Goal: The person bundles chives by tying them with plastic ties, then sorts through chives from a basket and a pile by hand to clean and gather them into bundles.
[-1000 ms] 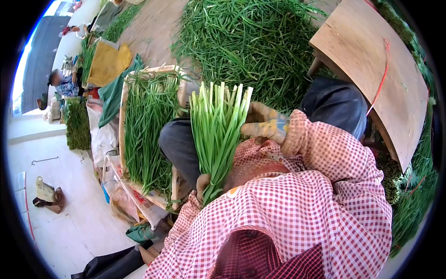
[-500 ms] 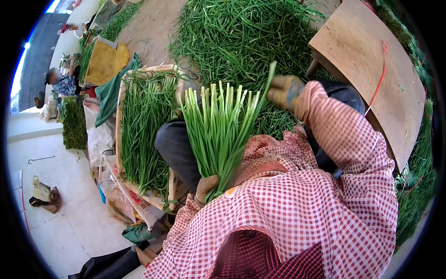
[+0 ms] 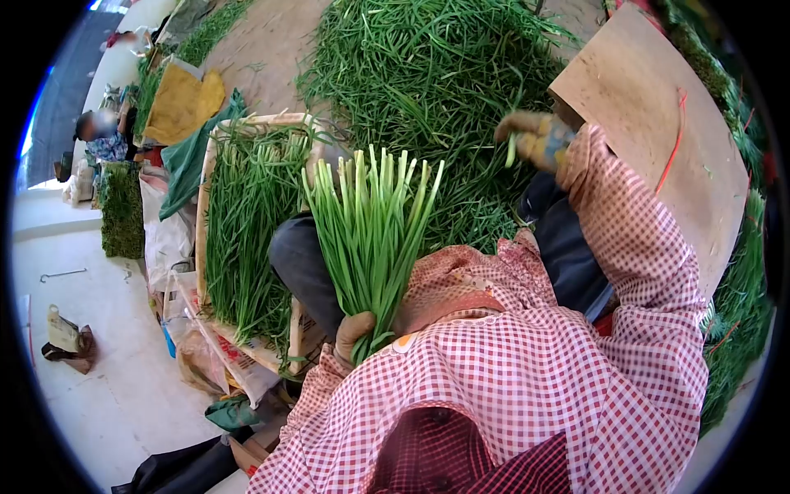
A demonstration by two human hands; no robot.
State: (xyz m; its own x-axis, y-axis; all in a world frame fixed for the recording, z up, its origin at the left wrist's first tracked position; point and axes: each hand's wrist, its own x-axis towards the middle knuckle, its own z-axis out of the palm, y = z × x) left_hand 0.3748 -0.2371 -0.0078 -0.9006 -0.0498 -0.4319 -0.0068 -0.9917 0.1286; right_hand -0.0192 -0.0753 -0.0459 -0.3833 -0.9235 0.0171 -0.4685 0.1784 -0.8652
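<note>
My gloved left hand [image 3: 354,331] is wrapped round the leafy lower end of a bunch of garlic chives [image 3: 370,226]. The bunch fans upward over my left knee, its pale cut stalk ends on top. Out to the right, my gloved right hand [image 3: 535,140] is held apart from the bunch, over the edge of a large chive heap [image 3: 436,74]. A short, pale green chive stalk [image 3: 511,151] hangs at its fingertips, slightly blurred.
A crate [image 3: 207,177] of laid-out chives [image 3: 255,222] stands left of my knee. To the right is a wooden board [image 3: 658,123] with a red string [image 3: 675,144]. Another person [image 3: 107,142] sits at the far left, near a yellow cloth [image 3: 185,103].
My right hand has moved right and slightly up, away from the bunch, carrying a stalk from the bunch's right side. My left hand keeps its grip.
</note>
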